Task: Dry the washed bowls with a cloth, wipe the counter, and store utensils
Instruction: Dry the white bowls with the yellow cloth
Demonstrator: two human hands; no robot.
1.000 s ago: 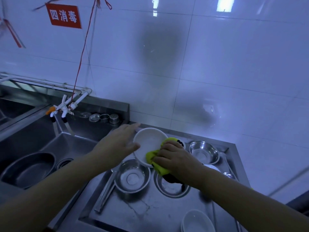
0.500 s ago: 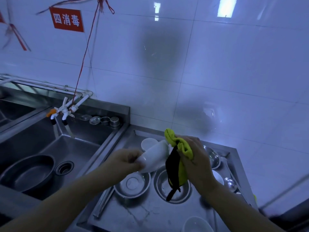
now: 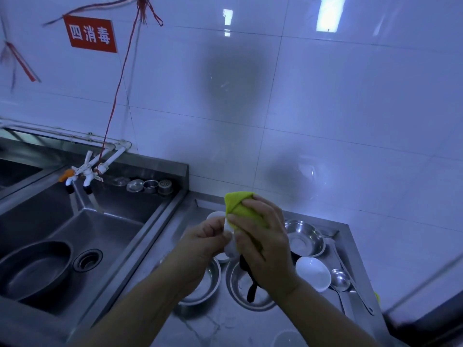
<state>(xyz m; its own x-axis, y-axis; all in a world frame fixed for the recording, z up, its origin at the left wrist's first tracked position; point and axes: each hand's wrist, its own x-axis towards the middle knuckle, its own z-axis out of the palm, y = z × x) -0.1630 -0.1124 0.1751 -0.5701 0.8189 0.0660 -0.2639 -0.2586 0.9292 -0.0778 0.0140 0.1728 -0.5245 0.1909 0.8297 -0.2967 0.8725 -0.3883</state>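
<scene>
The left hand (image 3: 208, 242) grips a small white bowl (image 3: 229, 246), held up over the bench (image 3: 205, 321), w/ fingers curled round its edge. The right hand (image 3: 263, 244) has its grip tight on the yellow-green cloth (image 3: 244, 209) & presses it on the bowl, so most of the bowl is hidden. A black bit of the cloth hangs down under the right hand. A sec ago the bowl sat low, its open side showing, & the cloth was only at its rim. Half a sec ago it was tipped on its side, cloth bunched next to it. Now both hands have come close & the cloth wraps right over the bowl. I think that means the drying of this bowl is well on, prob. the outside part, but I can't tell if it's dry yet. Lots left to do: 3 steel bowls (image 3: 304, 237) sit on the bench, 2 below the hands & 1 at the back right. A 2nd white bowl (image 3: 313, 274) lies near the right wrist, w/ a ladle (image 3: 340, 280) just beside it. Another white bowl peeks out behind the hands, & 1 more at the bottom edge. The sink (image 3: 105, 236) on the left holds a big dark basin (image 3: 32, 269). Bench not wiped yet, I guess, & tools not put away.
</scene>
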